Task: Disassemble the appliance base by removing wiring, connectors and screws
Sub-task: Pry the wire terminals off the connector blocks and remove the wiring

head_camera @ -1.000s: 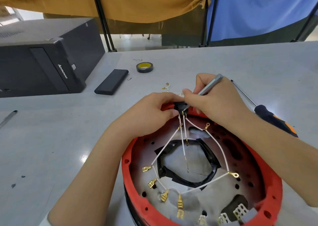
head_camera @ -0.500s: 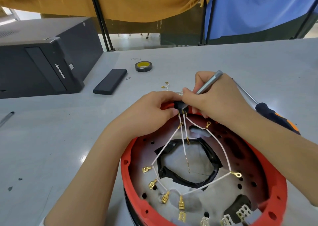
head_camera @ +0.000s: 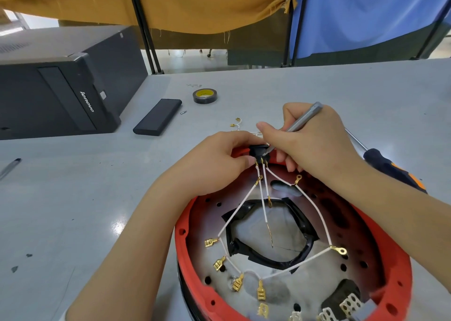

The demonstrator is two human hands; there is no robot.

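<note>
Left hand holding black switch, right hand apparently prying with tool

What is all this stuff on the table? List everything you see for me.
appliance base: one, red rim, near edge of the table, open side up
switch: one, black, at the base's far rim
wires: several, white with brass terminals, running from the switch into the base
computer case: one, black, far left
flat box: one, black, beside the case
tape roll: one, black and yellow, mid table
screwdriver: one, black and orange handle, right
table: one, grey
left hand: pinches the switch
right hand: holds a thin grey tool against the switch
</note>
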